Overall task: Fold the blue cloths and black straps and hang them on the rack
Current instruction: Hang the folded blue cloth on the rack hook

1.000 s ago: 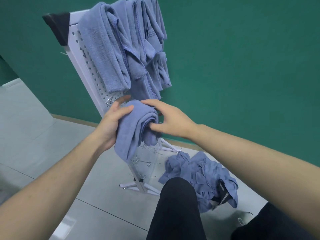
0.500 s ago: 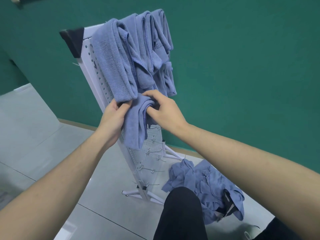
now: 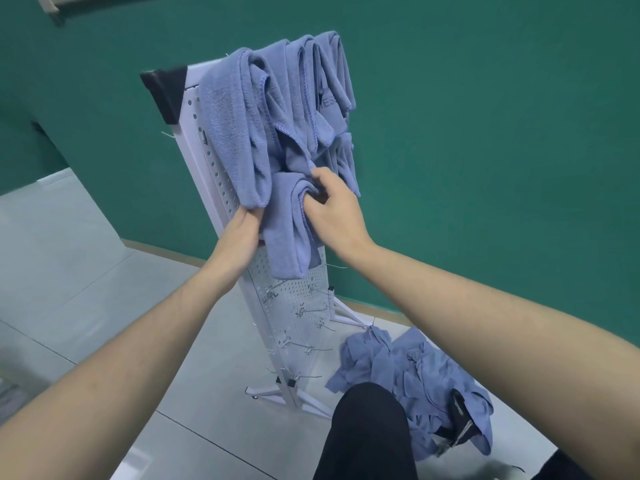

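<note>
Both hands have carried the folded cloth (image 3: 289, 225) up from in front of the lower pegs to the rack's (image 3: 207, 157) upper half, so its top fold now sits just under the cloths already hung (image 3: 239, 126).

Starting at the right hand (image 3: 334, 211): its fingers are curled into the cloth's top fold, thumb and fingertips pinching the bunched fabric right against the pegboard face. The left hand (image 3: 242, 230) grips the cloth's left edge, fingers tucked behind it (how far they wrap is hidden by the fabric). Between the two hands the cloth hangs with its long axis running almost straight down, following the lean of the board, its lower end dangling free over the perforated panel.

What the next move turns on, as I judge it, is the peg behind that top fold: it lies directly beyond the right hand's fingertips, toward the board, and is covered by cloth, so I cannot tell whether the fold is already over it. The right hand is the nearer one.

Farther out, bare hooks (image 3: 311, 310) stick from the lower board, and the unfolded pile (image 3: 398, 362) lies on the floor (image 3: 86, 271) beside the rack's foot, a black strap (image 3: 460, 424) showing in it.
</note>
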